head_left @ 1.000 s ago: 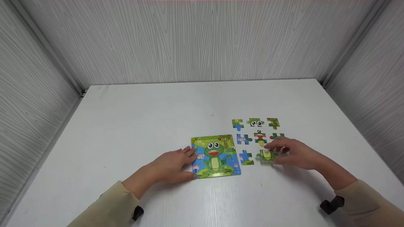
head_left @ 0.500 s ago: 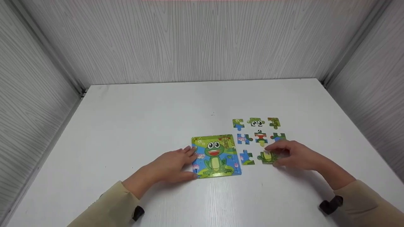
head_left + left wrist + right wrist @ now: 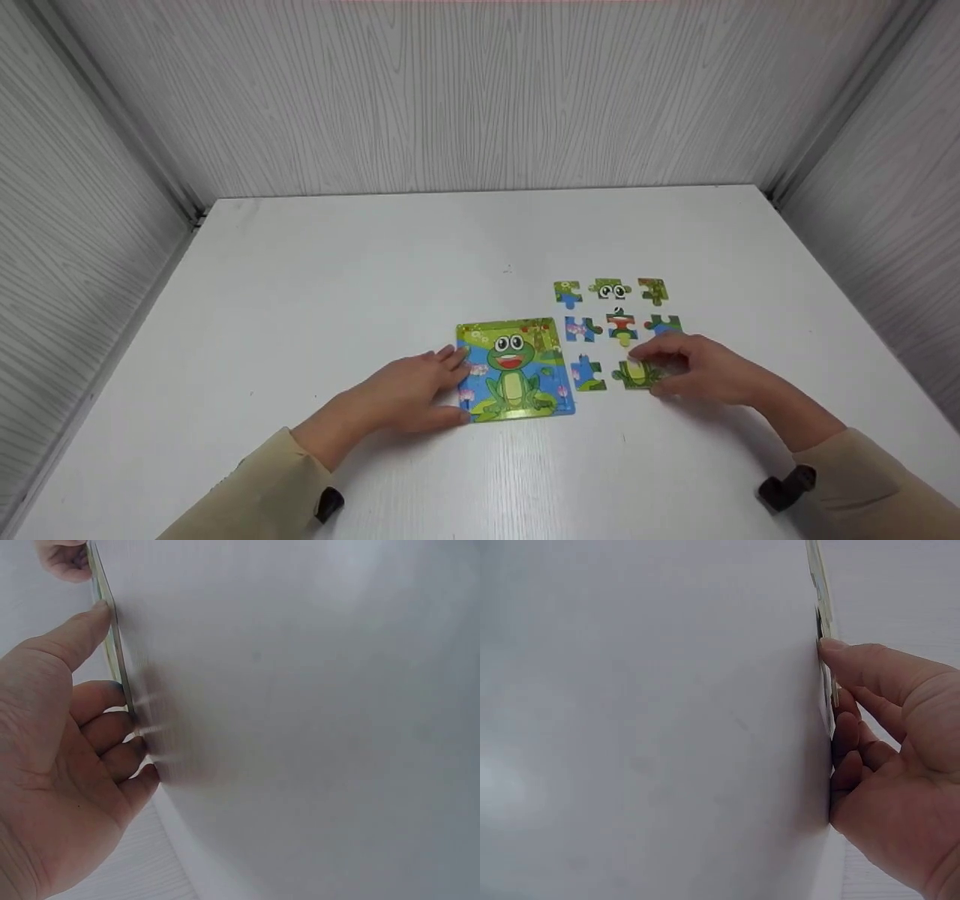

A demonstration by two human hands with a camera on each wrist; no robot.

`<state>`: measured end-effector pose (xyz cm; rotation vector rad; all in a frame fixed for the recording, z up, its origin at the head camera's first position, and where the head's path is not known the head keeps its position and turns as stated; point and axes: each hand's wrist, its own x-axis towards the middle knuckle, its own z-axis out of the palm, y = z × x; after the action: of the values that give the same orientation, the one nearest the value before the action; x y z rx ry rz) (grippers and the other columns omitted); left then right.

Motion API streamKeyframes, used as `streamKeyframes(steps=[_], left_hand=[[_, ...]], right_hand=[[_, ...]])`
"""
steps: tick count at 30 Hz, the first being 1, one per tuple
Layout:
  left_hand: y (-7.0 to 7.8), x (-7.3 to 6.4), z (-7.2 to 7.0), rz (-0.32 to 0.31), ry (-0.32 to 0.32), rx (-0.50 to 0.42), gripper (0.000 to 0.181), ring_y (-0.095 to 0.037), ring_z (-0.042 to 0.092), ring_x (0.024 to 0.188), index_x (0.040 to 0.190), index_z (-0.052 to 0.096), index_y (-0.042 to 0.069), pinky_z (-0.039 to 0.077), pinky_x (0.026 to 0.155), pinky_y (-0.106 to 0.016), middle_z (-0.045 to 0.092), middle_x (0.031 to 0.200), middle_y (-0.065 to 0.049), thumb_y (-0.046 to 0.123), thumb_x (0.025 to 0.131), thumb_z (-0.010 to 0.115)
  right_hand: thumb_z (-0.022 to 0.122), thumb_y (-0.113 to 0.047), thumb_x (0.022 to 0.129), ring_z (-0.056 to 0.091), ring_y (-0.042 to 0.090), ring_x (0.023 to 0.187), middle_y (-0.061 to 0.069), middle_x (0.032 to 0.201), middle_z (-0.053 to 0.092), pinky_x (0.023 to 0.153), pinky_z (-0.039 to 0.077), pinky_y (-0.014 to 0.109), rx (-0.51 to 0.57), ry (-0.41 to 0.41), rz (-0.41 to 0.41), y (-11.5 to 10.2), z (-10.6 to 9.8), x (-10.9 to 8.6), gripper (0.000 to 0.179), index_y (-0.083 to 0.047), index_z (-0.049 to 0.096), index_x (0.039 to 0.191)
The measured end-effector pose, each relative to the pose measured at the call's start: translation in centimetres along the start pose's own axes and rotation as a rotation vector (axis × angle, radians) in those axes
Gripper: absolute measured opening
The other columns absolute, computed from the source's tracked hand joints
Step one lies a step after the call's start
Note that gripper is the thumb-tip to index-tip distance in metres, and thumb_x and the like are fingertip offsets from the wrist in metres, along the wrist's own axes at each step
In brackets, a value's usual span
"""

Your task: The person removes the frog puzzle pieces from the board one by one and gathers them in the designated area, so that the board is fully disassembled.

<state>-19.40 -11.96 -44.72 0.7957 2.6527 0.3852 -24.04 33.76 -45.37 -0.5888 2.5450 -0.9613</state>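
Observation:
A frog puzzle board [image 3: 514,375], square and brightly printed, lies flat on the table. My left hand [image 3: 409,396] rests along its left edge, thumb at the near left corner and fingertips further up that side. To the right of the board, loose jigsaw pieces lie in rows. My right hand [image 3: 701,375] has its index finger and thumb bent about a puzzle piece [image 3: 636,373] that shows the frog's belly. In the right wrist view the thumb [image 3: 836,645] touches the thin edge of a piece. The hand covers the area right of that piece.
Beyond the right hand are pieces with the frog's eyes [image 3: 611,289], its mouth [image 3: 621,324] and corner scenery [image 3: 654,291]. A bottom-left piece [image 3: 589,373] lies close beside the board. Wood-grain panels [image 3: 480,97] enclose the white table [image 3: 337,262] at back and sides.
The right index finger and thumb have settled on the belly piece, which has shifted slightly right and turned a little. The left hand stays against the board's edge.

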Motion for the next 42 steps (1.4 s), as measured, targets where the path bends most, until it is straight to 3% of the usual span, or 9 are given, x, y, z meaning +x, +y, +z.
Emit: streamKeyframes(steps=[13, 25, 31, 38, 42], left_hand=[[0.2, 0.1, -0.1, -0.026, -0.012, 0.011, 0.077, -0.031, 0.027, 0.159, 0.163, 0.044, 0.014, 0.030, 0.125, -0.051, 0.031, 0.172, -0.007, 0.053, 0.100, 0.066], [0.4, 0.0, -0.1, -0.017, -0.011, 0.003, 0.077, -0.033, 0.027, 0.159, 0.162, 0.045, 0.013, 0.030, 0.125, -0.051, 0.031, 0.172, -0.009, 0.053, 0.100, 0.066], [0.2, -0.1, -0.1, 0.002, 0.005, -0.007, 0.075, -0.035, 0.029, 0.158, 0.161, 0.047, 0.011, 0.032, 0.124, -0.052, 0.034, 0.171, -0.011, 0.050, 0.100, 0.066], [0.2, -0.2, -0.2, 0.012, 0.004, -0.015, 0.075, -0.038, 0.031, 0.157, 0.161, 0.046, 0.010, 0.032, 0.124, -0.054, 0.034, 0.171, -0.012, 0.049, 0.101, 0.066], [0.2, -0.2, -0.2, -0.002, 0.001, 0.000, 0.075, -0.036, 0.029, 0.158, 0.163, 0.045, 0.013, 0.031, 0.124, -0.053, 0.032, 0.171, -0.009, 0.051, 0.101, 0.065]], right_hand=[[0.085, -0.021, 0.090, 0.053, 0.027, 0.125, 0.002, 0.137, 0.064, 0.102, 0.045, 0.021, -0.011, 0.007, 0.017, -0.4, 0.1, -0.2, 0.046, -0.026, 0.073, 0.134], [0.086, -0.019, 0.089, 0.053, 0.027, 0.124, 0.002, 0.138, 0.063, 0.100, 0.045, 0.018, 0.015, 0.003, -0.004, 0.1, 0.2, -0.1, 0.046, -0.026, 0.073, 0.133], [0.088, -0.025, 0.089, 0.053, 0.024, 0.126, 0.000, 0.138, 0.064, 0.102, 0.044, 0.020, -0.004, 0.017, -0.001, -0.3, 0.0, -0.3, 0.048, -0.025, 0.073, 0.135], [0.084, -0.024, 0.093, 0.058, 0.023, 0.109, 0.000, 0.120, 0.068, 0.090, 0.049, 0.029, -0.063, 0.072, -0.050, -1.5, -0.4, -0.4, 0.045, -0.016, 0.073, 0.136], [0.082, -0.024, 0.094, 0.059, 0.021, 0.108, -0.001, 0.118, 0.068, 0.091, 0.052, 0.034, -0.101, 0.099, -0.080, -3.0, -0.4, -0.1, 0.042, -0.015, 0.073, 0.135]])
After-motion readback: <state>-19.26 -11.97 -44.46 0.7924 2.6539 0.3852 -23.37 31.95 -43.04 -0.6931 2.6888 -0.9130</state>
